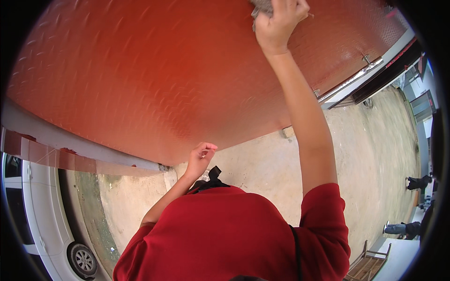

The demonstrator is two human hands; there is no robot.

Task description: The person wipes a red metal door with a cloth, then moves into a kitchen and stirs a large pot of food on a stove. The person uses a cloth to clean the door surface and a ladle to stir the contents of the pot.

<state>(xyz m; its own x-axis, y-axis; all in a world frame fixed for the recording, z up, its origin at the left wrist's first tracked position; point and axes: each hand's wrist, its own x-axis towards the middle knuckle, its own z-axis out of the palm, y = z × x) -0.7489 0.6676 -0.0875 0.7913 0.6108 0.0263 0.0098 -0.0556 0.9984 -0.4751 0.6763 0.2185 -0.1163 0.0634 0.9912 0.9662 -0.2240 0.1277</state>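
Head view, red-orange panel: a broad sheet (140,70) with a raised tread pattern is seen spread behind and to the left of the fingers of the right hand (277,30).
Concrete floor: a pale, stained surface (262,164) is seen below the right fingers and to the right of the left hand (199,160).
White car: the vehicle (44,206), cut by the rim of the view, is seen well apart from the left fingers, to their lower left.
Red shirt: the garment (225,234) is worn by the person and is seen below the fingers of both hands.
Wooden bench: a slatted seat (368,268) is partly shown, far to the lower right of both hands' fingers.
Silver bar handle: a shiny bar (351,78) is mounted on the panel, to the lower right of the right fingers.
Left fingers: these are bent inward and held close together, near the panel's lower edge; whether the panel is touched cannot be told.
Right fingers: these are curled around the cloth, at the upper edge of the view.
Grey cloth: the crumpled piece (262,6) is gripped in the right fingers, bunched out on their left side, over the panel and partly cut off.
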